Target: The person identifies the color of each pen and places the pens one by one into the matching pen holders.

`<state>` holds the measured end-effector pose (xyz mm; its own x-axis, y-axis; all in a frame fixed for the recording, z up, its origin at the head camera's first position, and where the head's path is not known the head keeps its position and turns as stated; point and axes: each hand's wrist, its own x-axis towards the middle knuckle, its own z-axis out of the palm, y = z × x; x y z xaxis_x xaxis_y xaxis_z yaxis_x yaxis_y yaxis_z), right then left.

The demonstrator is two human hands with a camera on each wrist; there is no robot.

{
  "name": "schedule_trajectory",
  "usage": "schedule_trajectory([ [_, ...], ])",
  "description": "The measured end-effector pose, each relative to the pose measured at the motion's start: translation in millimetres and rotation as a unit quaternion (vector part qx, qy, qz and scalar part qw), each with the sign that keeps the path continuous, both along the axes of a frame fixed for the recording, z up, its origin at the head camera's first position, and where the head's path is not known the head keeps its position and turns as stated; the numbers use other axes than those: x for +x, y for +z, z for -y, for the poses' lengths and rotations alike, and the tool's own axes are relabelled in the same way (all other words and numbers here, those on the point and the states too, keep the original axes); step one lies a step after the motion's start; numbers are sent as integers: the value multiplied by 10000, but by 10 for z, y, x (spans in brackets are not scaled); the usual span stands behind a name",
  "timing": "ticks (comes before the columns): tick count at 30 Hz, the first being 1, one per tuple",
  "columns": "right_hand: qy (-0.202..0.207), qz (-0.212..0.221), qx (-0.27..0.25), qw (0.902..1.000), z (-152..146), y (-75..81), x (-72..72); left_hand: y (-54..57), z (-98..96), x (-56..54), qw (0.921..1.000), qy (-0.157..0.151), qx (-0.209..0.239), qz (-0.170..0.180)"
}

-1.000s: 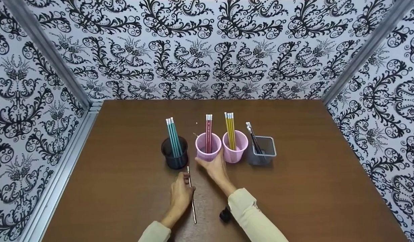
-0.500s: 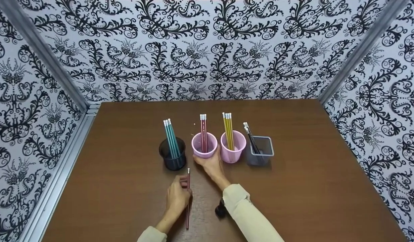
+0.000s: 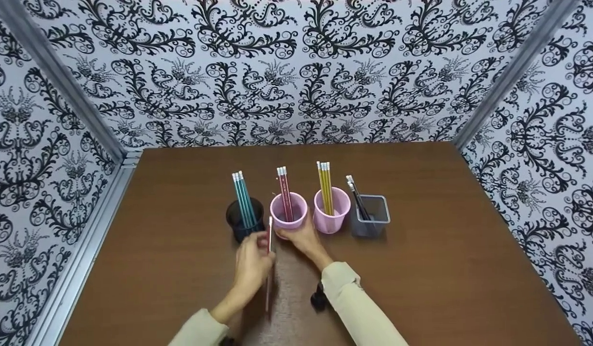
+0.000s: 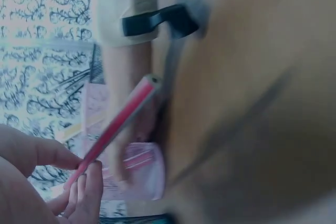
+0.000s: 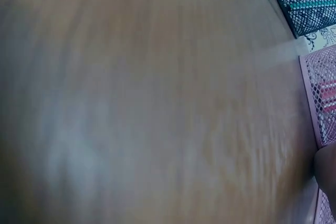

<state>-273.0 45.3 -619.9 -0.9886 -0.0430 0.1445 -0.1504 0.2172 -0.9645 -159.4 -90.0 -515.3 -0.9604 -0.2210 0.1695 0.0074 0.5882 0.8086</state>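
Observation:
My left hand (image 3: 253,257) pinches a red pencil (image 3: 270,235) between thumb and fingertips, its white eraser end upward, just in front of the gap between two cups. In the left wrist view the pencil's blunt lower end (image 4: 149,81) points toward the camera. My right hand (image 3: 303,238) holds the near side of a pink mesh cup (image 3: 289,225), thumb at its left. Several red pencils (image 3: 284,192) lean inside that cup. To its left stands a black mesh cup (image 3: 236,233) with teal pencils (image 3: 244,199), partly behind my left hand.
A second pink cup (image 3: 329,223) with yellow pencils (image 3: 325,185) stands to the right. Beyond it is a square grey mesh holder (image 3: 371,228) with black pencils (image 3: 358,197). Patterned walls (image 3: 296,72) enclose the brown table (image 3: 445,240) at the back and sides.
My left hand has lifted the red pencil and carried it forward toward the cups. The held pink cup has shifted left, away from the other pink cup, and its pencils lean further left.

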Motion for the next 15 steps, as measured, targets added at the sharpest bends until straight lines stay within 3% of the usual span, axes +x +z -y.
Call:
schedule_trajectory([
  [4, 283, -92, -285, 9992, -23, -32, -15, 245, 51, -133, 9982, -216, -496, -241],
  [8, 361, -151, -536, 9978, -44, -52, -30, 462, 98, -296, 9969, -393, -615, -281],
  [15, 416, -171, -527, 9976, -38, -43, -35, 628, 96, -556, 9979, -385, -515, -39],
])
